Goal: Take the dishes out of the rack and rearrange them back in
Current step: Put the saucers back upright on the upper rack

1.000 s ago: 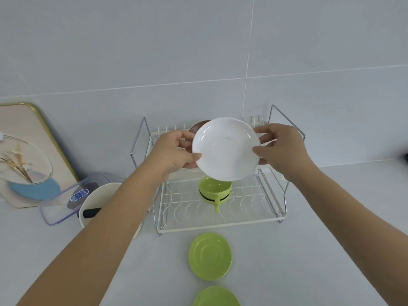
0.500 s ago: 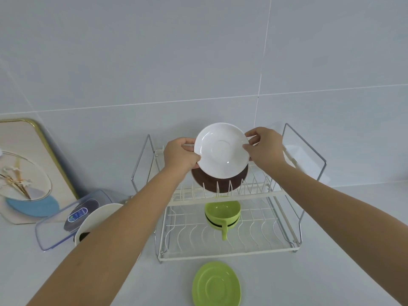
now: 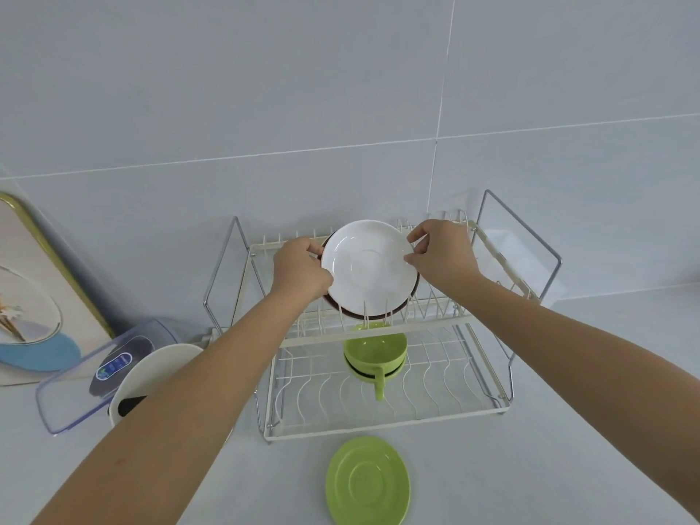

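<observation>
A two-tier wire dish rack [image 3: 447, 411] stands against the tiled wall. A white saucer [image 3: 369, 270] stands upright among the prongs of the upper tier, right in front of a brown plate [image 3: 411, 297] whose edge shows behind it. My left hand [image 3: 301, 269] grips the saucer's left rim and my right hand [image 3: 443, 252] pinches its right rim. On the lower tier sit stacked green cups [image 3: 375, 354], a handle pointing toward me. A green saucer [image 3: 367, 483] lies flat on the counter in front of the rack.
At the left are a clear plastic container [image 3: 75, 388] with a dark object inside, a white bowl [image 3: 151, 373] partly behind my left arm, and a gold-edged tray [image 3: 41, 274] leaning on the wall. The right half of both rack tiers holds no dishes.
Both hands lowered the white saucer into the upper-tier prongs in front of the brown plate. The camera tilted up, so the second green saucer at the bottom dropped out of view.
</observation>
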